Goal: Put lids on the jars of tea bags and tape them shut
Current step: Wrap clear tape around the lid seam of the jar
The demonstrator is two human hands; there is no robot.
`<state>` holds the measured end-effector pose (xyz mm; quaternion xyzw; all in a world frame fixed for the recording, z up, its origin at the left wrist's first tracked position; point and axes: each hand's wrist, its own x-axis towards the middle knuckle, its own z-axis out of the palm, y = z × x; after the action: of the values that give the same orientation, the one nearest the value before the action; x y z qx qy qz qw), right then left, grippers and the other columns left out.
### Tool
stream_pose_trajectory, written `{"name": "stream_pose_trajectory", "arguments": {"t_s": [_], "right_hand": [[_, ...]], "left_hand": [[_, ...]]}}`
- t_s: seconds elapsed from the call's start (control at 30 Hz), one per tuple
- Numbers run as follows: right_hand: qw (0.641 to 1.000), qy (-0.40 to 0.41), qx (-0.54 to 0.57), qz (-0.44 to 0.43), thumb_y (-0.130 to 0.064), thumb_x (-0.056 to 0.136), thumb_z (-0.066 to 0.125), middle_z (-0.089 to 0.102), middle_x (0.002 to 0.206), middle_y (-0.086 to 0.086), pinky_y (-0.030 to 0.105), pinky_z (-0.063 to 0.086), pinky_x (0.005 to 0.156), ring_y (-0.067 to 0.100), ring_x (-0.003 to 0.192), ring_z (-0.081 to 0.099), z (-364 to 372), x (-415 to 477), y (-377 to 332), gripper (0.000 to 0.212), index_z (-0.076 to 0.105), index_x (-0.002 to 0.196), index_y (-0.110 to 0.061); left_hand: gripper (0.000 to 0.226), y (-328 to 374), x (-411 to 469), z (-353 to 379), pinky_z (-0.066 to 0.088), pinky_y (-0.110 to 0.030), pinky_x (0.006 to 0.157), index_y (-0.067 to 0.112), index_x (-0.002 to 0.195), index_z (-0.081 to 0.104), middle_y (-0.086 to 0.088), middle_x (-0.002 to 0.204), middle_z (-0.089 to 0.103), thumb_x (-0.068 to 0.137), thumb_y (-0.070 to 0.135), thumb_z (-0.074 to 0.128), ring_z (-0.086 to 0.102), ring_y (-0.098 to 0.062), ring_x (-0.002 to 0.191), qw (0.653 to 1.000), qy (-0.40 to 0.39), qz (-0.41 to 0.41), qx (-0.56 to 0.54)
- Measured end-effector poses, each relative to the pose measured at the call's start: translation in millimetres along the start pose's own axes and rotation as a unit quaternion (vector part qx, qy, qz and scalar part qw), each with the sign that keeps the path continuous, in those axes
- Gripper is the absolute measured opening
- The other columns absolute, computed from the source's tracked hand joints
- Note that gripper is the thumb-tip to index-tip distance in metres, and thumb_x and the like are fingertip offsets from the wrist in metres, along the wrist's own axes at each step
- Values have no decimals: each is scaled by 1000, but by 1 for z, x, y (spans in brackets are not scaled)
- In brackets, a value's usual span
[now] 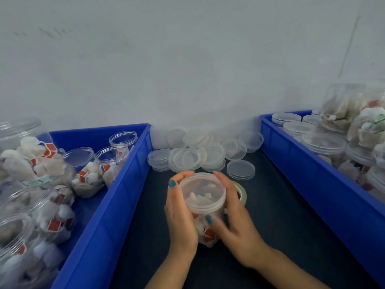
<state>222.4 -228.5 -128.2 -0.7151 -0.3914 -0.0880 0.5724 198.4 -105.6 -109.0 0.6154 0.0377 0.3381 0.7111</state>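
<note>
On dark mat (281,236): left hand (180,215) fingers wrapped round jar (206,232); right hand (235,222) blurred, fingers seemingly curled round lid (202,191)

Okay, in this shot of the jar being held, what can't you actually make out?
- Head view: the tape roll is mostly hidden behind the right hand.
- The right hand's thumb is motion-blurred, so its grip on the jar is unclear.
- Whether the lid is fully seated: too blurred to tell.
- The left frame edge cuts off the jars in the left bin.
</note>
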Motion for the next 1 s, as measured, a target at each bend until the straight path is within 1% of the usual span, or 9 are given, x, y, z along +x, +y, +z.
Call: {"name": "stream_pose_trajectory", "arguments": {"t_s": [0.1,0.2,0.27,0.37,0.53,0.67,0.77,0.83,1.0], "right_hand": [[998,-34,-11,58,-62,87,66,33,147,-42,5,30,106,-10,138,37,4,-3,3,99,-6,153,-44],[997,-38,-27,59,-51,85,72,37,146,-40,6,31,107,-10,137,38,-3,0,4,100,4,157,-35],[996,-19,-78,43,-56,81,72,42,141,-40,8,36,103,-10,132,44,-11,7,-3,99,8,156,-45],[988,93,-120,24,-59,74,69,46,133,-41,19,45,99,-8,125,51,-35,29,-18,95,13,151,-56],[932,337,-134,19,-78,74,65,53,120,-21,15,49,84,-9,105,58,-110,102,-35,109,13,156,-29],[873,449,-162,95,-59,86,69,44,143,-3,33,46,101,15,127,52,-175,153,-24,104,8,159,-17],[848,470,-192,151,-49,87,74,33,158,8,32,35,111,25,141,42,-206,162,-7,103,8,159,-17],[837,466,-229,173,-48,85,77,28,161,13,37,32,115,30,144,39,-221,158,3,106,7,159,-18],[824,411,-339,192,-56,79,79,38,149,21,51,39,106,39,131,48,-242,144,18,108,12,155,-20]], "left_hand": [[50,-1,2,1,55,-34,79,34,94,75,-4,98,76,101,57,32,73,-19,94,995,22,-81,-46],[55,-2,3,0,56,-36,77,26,92,79,-8,95,78,105,50,31,74,-23,92,985,19,-157,-62],[50,-2,3,-1,55,-28,76,22,99,77,-2,98,77,105,48,35,73,-17,93,989,19,-143,-36],[40,-6,7,-2,53,-25,83,20,109,69,6,103,76,109,34,32,70,-13,98,992,18,-126,4],[34,-9,13,-6,54,-31,89,17,105,70,4,105,76,108,26,38,69,-15,101,975,8,-223,15],[32,-9,14,-9,53,-27,81,16,105,71,4,101,76,106,27,41,70,-15,99,968,8,-251,10],[32,-9,15,-9,53,-27,80,16,105,72,4,98,77,107,27,41,70,-16,98,966,1,-257,12],[32,-9,15,-9,53,-27,81,15,104,72,4,98,77,106,26,42,70,-16,98,966,-3,-260,18],[32,-12,15,-9,53,-28,83,13,99,71,0,100,77,106,24,42,70,-16,96,966,-14,-257,36]]}}
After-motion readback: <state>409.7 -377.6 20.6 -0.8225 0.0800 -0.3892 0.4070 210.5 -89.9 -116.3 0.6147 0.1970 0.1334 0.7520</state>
